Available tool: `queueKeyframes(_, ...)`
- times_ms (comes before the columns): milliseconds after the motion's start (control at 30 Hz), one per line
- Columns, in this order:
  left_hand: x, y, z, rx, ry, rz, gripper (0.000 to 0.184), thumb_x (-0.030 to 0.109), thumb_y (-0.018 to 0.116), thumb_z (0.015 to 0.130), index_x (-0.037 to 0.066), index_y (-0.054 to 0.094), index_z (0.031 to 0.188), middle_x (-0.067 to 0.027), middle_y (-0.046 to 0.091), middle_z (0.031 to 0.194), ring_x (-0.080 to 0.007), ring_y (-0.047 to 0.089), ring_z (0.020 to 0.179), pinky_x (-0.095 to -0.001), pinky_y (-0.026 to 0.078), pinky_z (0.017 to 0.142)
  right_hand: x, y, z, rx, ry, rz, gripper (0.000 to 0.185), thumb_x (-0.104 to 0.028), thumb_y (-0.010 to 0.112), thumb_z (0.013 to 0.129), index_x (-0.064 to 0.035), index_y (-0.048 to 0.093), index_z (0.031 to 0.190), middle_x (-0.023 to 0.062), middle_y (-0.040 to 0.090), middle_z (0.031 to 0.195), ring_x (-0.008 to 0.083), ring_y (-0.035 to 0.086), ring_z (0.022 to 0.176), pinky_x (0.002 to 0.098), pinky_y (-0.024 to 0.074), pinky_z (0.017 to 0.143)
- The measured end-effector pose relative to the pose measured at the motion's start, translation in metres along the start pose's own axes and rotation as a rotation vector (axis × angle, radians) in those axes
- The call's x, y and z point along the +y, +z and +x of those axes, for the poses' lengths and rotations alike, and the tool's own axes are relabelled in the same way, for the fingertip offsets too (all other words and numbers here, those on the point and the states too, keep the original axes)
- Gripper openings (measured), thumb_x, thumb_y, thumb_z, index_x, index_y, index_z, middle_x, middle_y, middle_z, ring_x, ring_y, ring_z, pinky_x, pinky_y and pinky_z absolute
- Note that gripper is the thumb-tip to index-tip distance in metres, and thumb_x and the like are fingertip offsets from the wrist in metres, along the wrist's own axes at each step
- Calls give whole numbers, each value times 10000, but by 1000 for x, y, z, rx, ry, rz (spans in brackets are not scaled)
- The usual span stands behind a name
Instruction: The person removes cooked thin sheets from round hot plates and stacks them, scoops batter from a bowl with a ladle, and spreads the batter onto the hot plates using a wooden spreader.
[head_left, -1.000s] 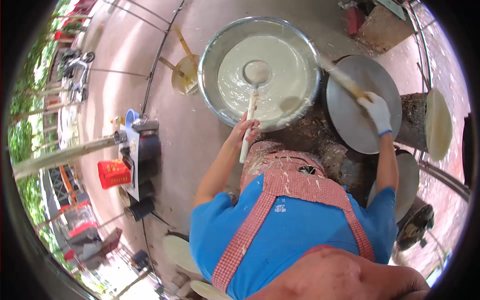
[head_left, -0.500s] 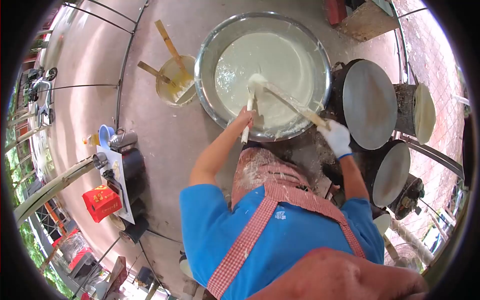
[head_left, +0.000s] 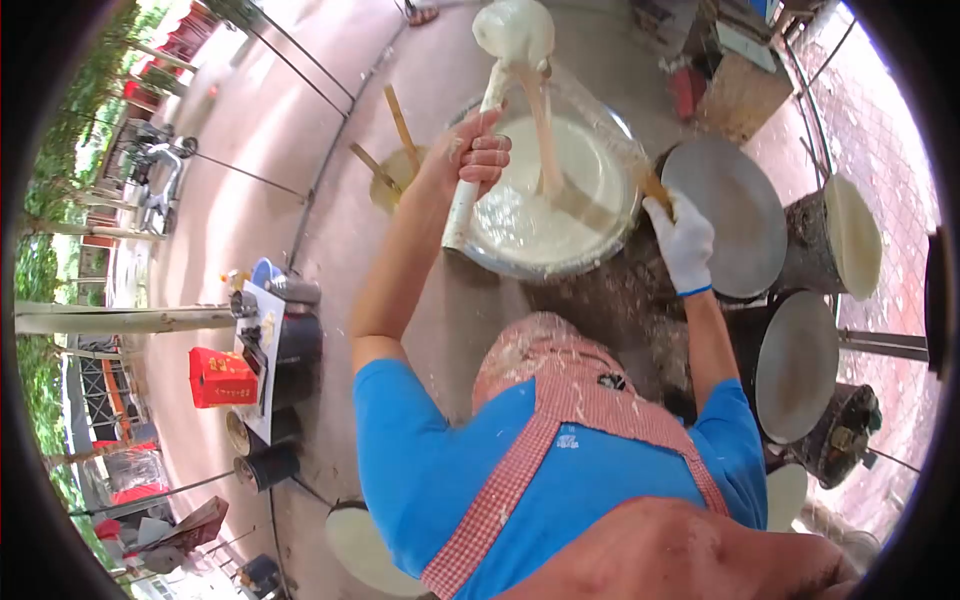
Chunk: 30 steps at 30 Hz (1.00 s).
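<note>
My bare left hand (head_left: 475, 155) is wrapped round a batter-smeared stick (head_left: 461, 212). A large lump of pale batter (head_left: 512, 30) hangs at its far end, above the basin, and a thick strand runs down from it. In a white glove, my right hand (head_left: 683, 240) grips the wooden handle of a long batter-coated paddle (head_left: 652, 185), which slants up toward the lump. Its far end is hidden in batter. Below both tools stands a wide metal basin (head_left: 560, 268) holding white batter (head_left: 515, 222).
A bucket (head_left: 383, 190) with two wooden sticks stands left of the basin. Round griddles (head_left: 725, 215) (head_left: 798, 365) line the right side, with a pale disc-topped drum (head_left: 858, 237) beyond. A small table (head_left: 262, 395) with a red bag (head_left: 222, 378) is at left.
Both tools have risen from the basin, lifting a lump of batter that trails a strand. My left hand moved up and away from the basin's near rim; the view has tilted.
</note>
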<state>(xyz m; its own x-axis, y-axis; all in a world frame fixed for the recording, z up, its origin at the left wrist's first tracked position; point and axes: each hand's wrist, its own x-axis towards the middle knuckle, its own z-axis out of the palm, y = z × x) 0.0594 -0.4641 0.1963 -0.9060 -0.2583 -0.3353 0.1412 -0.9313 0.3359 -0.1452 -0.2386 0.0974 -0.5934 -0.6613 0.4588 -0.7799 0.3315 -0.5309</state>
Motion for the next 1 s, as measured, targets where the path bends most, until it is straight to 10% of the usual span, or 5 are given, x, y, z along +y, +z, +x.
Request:
queueKeyframes(367, 38, 6, -20, 385, 396, 688, 40, 196, 472, 893, 182, 437, 880, 53, 315, 521, -27, 262, 361, -160, 213, 279, -22, 20, 9, -161, 379, 728, 322, -257, 657, 745, -24, 625, 965, 70, 620, 686, 113, 543, 599, 275, 420, 567)
queueKeyframes(533, 12, -76, -5, 254, -462, -371, 174, 191, 446, 901, 69, 388, 791, 23, 294, 570, -45, 269, 414, -168, 236, 290, 11, 18, -101, -350, 536, 349, 368, -340, 671, 712, -28, 653, 907, 66, 582, 616, 114, 534, 570, 283, 410, 545)
queueKeyframes(700, -15, -65, 21, -42, -242, 393, 149, 231, 429, 917, 159, 406, 789, 30, 261, 525, -36, 237, 360, -170, 214, 267, -14, -39, -103, -144, 712, 536, 353, -309, 663, 728, -43, 633, 958, 58, 571, 626, 111, 520, 519, 285, 406, 469)
queueKeyframes(933, -122, -99, 107, 8, -899, -346, 206, 188, 397, 917, 31, 484, 1019, 16, 330, 547, -78, 332, 420, -206, 320, 324, 50, -46, -226, -236, 635, 85, 432, -483, 529, 776, -84, 626, 911, 161, 610, 756, 321, 593, 740, 414, 447, 665)
queueKeyframes(1000, -166, -107, 130, 207, -299, 343, 268, 192, 377, 920, -38, 474, 1018, 5, 345, 548, -90, 335, 411, -213, 334, 329, 57, -71, -272, -317, 788, -52, 441, -501, 508, 777, -102, 626, 922, 160, 616, 790, 319, 598, 765, 414, 453, 682)
